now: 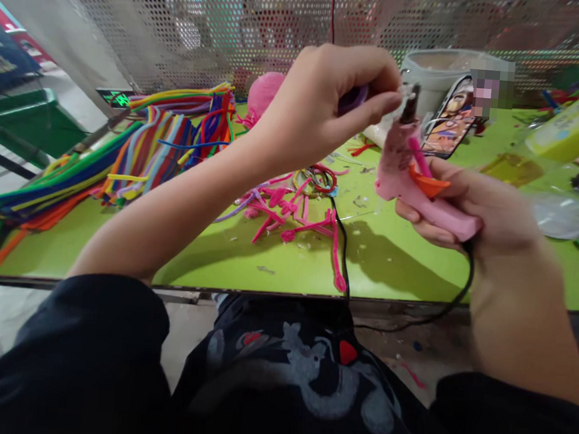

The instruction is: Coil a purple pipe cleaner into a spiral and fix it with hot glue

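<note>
My right hand (pixel 495 206) is wrapped round a pink hot glue gun (pixel 421 197) with an orange trigger and a dark nozzle that points up. A black cord runs from its handle end. My left hand (pixel 329 93) is closed in a pinch just left of the nozzle. At its fingertips is something small and whitish, too blurred to name. A purple curved piece (pixel 353 98) shows inside the curl of its fingers; whether it is gripped is unclear. Below, on the green table (pixel 275 269), lie several pink pipe-cleaner pieces (pixel 294 211), some with coiled ends.
Bundles of coloured pipe cleaners (pixel 149 146) cover the table's left side, with a pink ball (pixel 265 95) behind. A phone (pixel 447 119) leans against a clear tub (pixel 432 64). A yellow package (pixel 575 122) lies right. A perforated metal panel (pixel 234 25) closes the back.
</note>
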A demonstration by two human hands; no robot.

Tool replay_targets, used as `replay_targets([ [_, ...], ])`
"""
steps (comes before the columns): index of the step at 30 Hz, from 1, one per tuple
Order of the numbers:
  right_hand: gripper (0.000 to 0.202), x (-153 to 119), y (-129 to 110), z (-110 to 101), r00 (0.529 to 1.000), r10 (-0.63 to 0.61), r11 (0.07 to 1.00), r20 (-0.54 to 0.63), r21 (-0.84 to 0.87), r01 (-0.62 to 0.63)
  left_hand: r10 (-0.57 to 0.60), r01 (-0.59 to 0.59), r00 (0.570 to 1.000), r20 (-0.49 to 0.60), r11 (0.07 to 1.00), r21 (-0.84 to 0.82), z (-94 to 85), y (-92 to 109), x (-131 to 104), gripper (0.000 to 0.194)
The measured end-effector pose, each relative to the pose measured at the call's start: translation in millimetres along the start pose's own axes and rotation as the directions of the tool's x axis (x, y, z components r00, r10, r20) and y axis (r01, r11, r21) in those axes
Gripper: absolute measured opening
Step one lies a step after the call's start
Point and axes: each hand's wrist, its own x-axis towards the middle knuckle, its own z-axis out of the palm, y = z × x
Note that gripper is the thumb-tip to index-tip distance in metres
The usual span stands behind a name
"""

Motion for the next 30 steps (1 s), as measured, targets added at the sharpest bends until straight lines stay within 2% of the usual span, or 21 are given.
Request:
replay_targets([
  [1, 0.046, -5, 1, -3, 0.997, -0.008, 1.0, -0.071, 0.019, 0.009, -0.121, 0.118, 0.985, 0.12, 0.992, 0.034, 4.3, -5, 5, 0.031],
  [3, 0.045, -14, 4, -12, 0.955, -0.065, 0.997, -0.289, 0.025, 0.075, -0.25, 0.239, 0.956, 0.151, 0.967, 0.085, 20.0, -18, 15, 0.025],
  [5, 0.043, -20, 10, -27, 0.833, -0.163, 0.986, -0.529, -0.058, 0.156, -0.262, 0.202, 0.921, 0.289, 0.954, 0.221, 43.9, -32, 22, 0.025],
  [6, 0.041, -22, 13, -36, 0.759, -0.212, 0.977, -0.615, -0.128, 0.17, -0.278, 0.185, 0.883, 0.379, 0.946, 0.265, 56.9, -39, 24, 0.028],
  [7, 0.037, -22, 16, -45, 0.692, -0.245, 0.968, -0.679, -0.203, 0.145, -0.293, 0.186, 0.848, 0.441, 0.944, 0.271, 69.3, -44, 25, 0.035],
  [9, 0.03, -22, 20, -60, 0.63, -0.259, 0.945, -0.732, -0.327, 0.008, -0.269, 0.184, 0.832, 0.486, 0.959, 0.216, 87.7, -49, 24, 0.035],
  [11, 0.028, -19, 22, -67, 0.629, -0.222, 0.912, -0.745, -0.386, -0.136, -0.249, 0.212, 0.844, 0.475, 0.968, 0.131, 95.0, -48, 22, 0.026],
  [13, 0.029, -16, 21, -66, 0.659, -0.166, 0.911, -0.733, -0.371, -0.182, -0.256, 0.256, 0.859, 0.444, 0.965, 0.06, 93.5, -44, 21, 0.02],
  [16, 0.032, -12, 19, -55, 0.709, -0.114, 0.958, -0.696, -0.267, -0.108, -0.273, 0.32, 0.865, 0.42, 0.946, -0.044, 86.5, -42, 19, 0.011],
  [21, 0.03, -6, 22, -44, 0.714, -0.081, 0.992, -0.696, -0.124, -0.007, -0.308, 0.417, 0.844, 0.438, 0.892, -0.175, 81.0, -43, 10, 0.014],
  [25, 0.032, -5, 25, -48, 0.699, -0.103, 0.993, -0.708, -0.11, 0.034, -0.358, 0.466, 0.819, 0.449, 0.871, -0.154, 75.6, -45, 1, 0.017],
  [28, 0.032, -7, 25, -56, 0.672, -0.152, 0.987, -0.725, -0.148, 0.064, -0.395, 0.48, 0.802, 0.448, 0.873, -0.091, 76.5, -52, -3, 0.033],
  [30, 0.03, -9, 25, -60, 0.678, -0.166, 0.985, -0.716, -0.15, 0.083, -0.403, 0.444, 0.788, 0.465, 0.896, 0.022, 82.7, -59, -4, 0.043],
])
